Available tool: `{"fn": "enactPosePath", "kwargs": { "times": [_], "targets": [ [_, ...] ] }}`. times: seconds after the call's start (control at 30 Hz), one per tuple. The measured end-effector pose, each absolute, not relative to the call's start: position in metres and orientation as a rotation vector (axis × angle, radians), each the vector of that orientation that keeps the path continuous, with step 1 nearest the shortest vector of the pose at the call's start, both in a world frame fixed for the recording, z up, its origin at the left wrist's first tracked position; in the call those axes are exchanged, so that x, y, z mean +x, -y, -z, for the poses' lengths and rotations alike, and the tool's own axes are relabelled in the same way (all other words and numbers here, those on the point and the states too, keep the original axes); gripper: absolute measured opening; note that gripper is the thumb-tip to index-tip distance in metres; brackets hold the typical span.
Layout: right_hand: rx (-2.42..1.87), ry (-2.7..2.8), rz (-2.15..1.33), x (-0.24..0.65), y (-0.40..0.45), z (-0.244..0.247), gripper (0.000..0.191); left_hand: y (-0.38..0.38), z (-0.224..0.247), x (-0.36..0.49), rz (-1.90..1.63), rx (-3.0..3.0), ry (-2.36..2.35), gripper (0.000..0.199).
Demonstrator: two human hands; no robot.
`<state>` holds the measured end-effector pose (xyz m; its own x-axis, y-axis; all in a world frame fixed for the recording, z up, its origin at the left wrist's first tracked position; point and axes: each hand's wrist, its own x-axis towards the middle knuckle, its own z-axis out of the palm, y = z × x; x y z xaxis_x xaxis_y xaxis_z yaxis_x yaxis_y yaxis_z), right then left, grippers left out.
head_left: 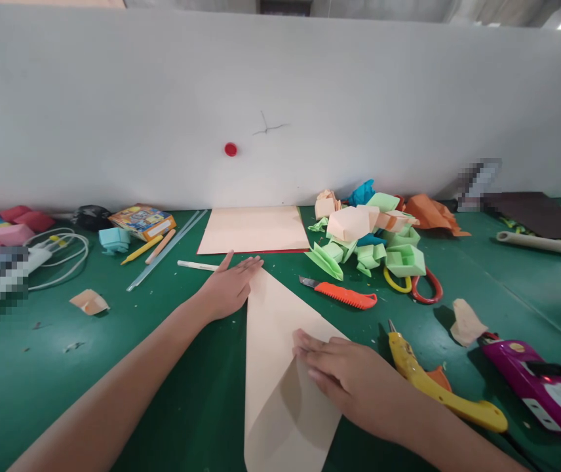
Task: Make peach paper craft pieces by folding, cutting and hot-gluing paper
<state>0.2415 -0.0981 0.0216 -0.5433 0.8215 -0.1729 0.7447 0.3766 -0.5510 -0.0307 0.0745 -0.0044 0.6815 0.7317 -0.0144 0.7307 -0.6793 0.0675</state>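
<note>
A peach sheet of paper [273, 367] lies on the green table in front of me, narrowing to a point at its far end. My left hand [229, 285] rests on that far tip with its fingers stretched out. Midway along the sheet, my right hand [339, 373] presses down with extended fingers. A white pen-like stick [196, 265] lies just beyond my left hand, partly hidden by it. Right of the paper is an orange box cutter [344, 295] with its blade showing. Past the far tip sits a stack of flat peach sheets [255, 229] with a red edge beneath.
Crumpled and folded papers [369, 229] pile at the back right, by scissors [426, 286]. A yellow glue gun [438, 387] and a purple power strip [539, 383] lie at right. Glue sticks [167, 249], a crayon box [143, 221] and a white cable [84, 255] are at left.
</note>
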Motion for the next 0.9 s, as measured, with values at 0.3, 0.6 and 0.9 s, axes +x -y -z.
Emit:
{"fn": "enactPosePath", "kwargs": {
  "times": [0.3,0.6,0.9],
  "targets": [
    [-1.431,2.488,-0.853,0.242,0.098,-0.018,0.048,-0.076,0.005,-0.036,0.054,2.835,-1.168,0.058],
    [-1.394,2.473,-0.818,0.242,0.097,-0.016,0.047,-0.087,0.001,-0.044,0.136,2.856,-1.067,0.064],
    [-1.415,2.559,-0.687,0.237,0.099,-0.02,0.047,-0.092,-0.003,-0.044,0.225,2.801,-1.033,0.105]
  ]
}}
